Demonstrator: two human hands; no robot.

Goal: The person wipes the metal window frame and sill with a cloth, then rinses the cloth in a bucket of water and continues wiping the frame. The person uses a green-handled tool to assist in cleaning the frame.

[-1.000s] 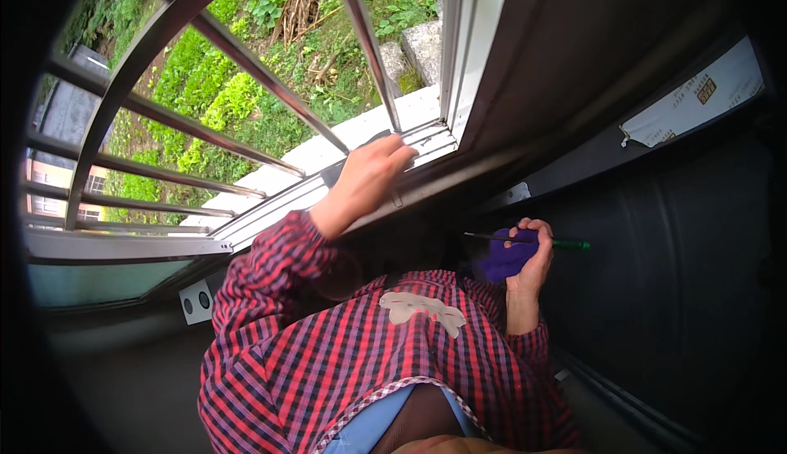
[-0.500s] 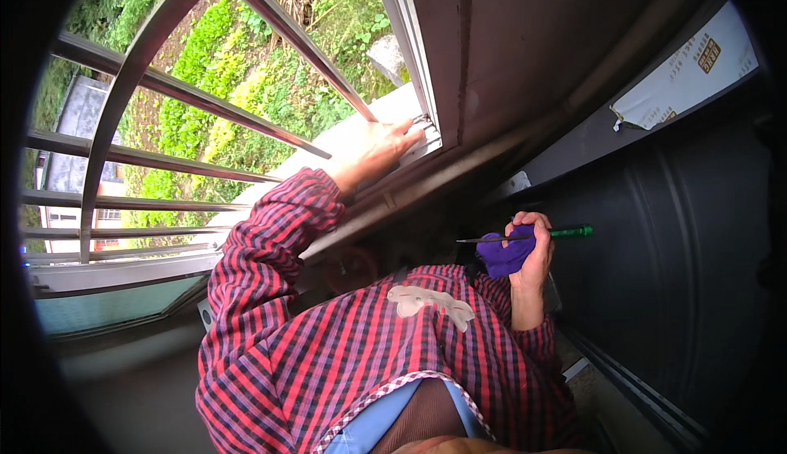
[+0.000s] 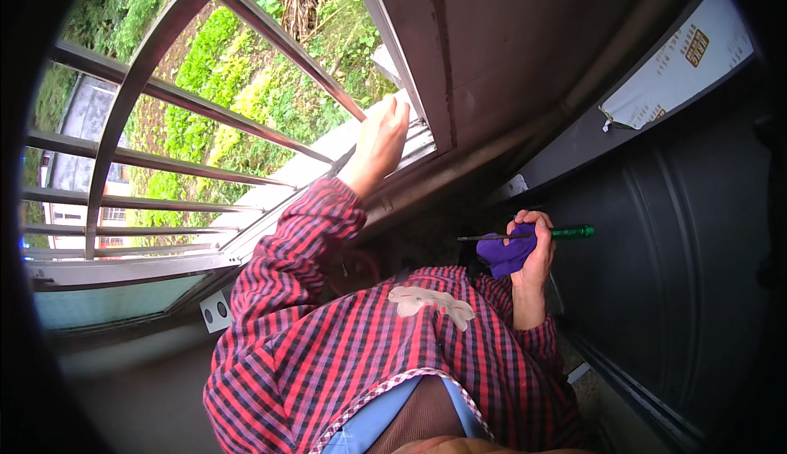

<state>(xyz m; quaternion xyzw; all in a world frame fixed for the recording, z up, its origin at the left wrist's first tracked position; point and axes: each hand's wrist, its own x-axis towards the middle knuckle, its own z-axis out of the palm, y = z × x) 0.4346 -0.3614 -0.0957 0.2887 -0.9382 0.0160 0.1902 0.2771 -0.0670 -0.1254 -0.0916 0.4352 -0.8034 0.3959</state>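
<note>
Metal window frame (image 3: 426, 138) served as the landmark: the left hand (image 3: 379, 144) lay against its lower edge, fingers loosely curled, clasping nothing, with curved grille bars (image 3: 246, 130) just outside. Below and to the right of it, well apart, the right hand (image 3: 533, 250) was closed around a purple cloth (image 3: 502, 254) and a green-handled screwdriver (image 3: 525, 233), beside a dark panel (image 3: 689, 257).

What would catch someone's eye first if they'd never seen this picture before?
Probably the left hand, stretched up to the window frame near the top centre, with curved metal bars and green plants outside filling the upper left. Next, the right hand at centre right, gripping a purple cloth together with a green-handled screwdriver. The red checked sleeves fill the lower middle.
</note>
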